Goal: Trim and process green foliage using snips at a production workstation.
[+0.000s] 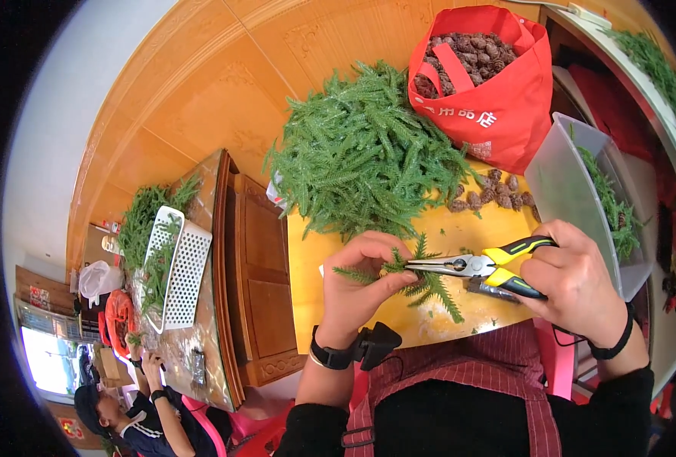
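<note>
Between the thumb and fingers of my left hand (357,286) is a green artificial pine sprig (438,295), its needled arms fanning out on both sides of the fingertips. My right hand (578,274) is wrapped round needle-nose pliers (475,266) with yellow and black handles. The long jaws point left and reach the middle of the sprig, right by my left fingertips. What exactly the tips grip there is too small to make out. Both hands are above the near part of a yellow tabletop (311,293). A small dark object (498,291) lies under the pliers.
Beyond my hands rises a big heap of green sprigs (368,152). A red bag (506,114) full of pine cones stands behind, with loose cones (498,195) before it. At right is a translucent bin (563,171) holding greenery. Leftward, a person (151,426) works beside a white basket (189,274).
</note>
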The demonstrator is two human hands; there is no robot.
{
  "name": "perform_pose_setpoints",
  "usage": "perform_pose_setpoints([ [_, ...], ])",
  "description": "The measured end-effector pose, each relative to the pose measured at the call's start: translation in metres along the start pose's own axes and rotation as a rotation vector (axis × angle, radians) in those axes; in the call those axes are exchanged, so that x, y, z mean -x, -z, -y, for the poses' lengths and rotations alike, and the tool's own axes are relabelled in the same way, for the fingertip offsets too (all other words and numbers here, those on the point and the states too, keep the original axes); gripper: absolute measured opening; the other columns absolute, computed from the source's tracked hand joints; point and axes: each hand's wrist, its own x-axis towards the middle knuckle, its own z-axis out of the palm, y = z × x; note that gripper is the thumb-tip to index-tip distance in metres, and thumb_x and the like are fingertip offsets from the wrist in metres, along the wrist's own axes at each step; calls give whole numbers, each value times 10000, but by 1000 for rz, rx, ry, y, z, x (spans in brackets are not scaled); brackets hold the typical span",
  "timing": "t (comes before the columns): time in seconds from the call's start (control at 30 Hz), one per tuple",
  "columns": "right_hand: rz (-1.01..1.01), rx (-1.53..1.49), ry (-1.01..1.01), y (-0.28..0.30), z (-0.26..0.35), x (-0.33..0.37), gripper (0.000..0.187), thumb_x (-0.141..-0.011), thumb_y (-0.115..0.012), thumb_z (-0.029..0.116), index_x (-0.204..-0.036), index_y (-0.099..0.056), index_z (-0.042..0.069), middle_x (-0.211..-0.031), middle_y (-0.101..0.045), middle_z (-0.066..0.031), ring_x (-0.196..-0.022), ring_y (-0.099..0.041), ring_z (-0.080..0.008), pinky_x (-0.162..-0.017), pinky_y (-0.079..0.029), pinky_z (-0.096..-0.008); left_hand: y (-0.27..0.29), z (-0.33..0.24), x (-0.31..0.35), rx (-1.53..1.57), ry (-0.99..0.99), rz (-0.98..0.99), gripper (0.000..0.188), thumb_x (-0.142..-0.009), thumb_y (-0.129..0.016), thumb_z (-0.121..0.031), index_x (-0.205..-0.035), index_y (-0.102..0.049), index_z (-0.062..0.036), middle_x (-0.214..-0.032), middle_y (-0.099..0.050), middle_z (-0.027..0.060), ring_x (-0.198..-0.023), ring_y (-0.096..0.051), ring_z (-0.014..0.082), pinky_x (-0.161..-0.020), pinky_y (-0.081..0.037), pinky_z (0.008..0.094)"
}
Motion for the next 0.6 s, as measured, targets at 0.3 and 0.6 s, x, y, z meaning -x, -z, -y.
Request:
perform_pose_setpoints([
  [0.3,27,-447,-27,-13,-7,2,248,-614,-726,197,-711,-587,16,-622,-546,-105,-654,-542,-308,-747,-458,-378,-2,-2,2,86,108,-38,229,-638,-692,47,-778,-521,-15,-822,-578,100,-802,-542,223,-732,-447,334],
  [0.6,-31,-311,-78,-9,-9,4,207,-607,-725,193,-654,-579,53,-696,-589,-67,-788,-557,-294,-708,-451,-366,2,1,-4,-462,-269,20,227,-601,-665,104,-772,-566,-7,-848,-589,105,-807,-568,242,-690,-472,322],
])
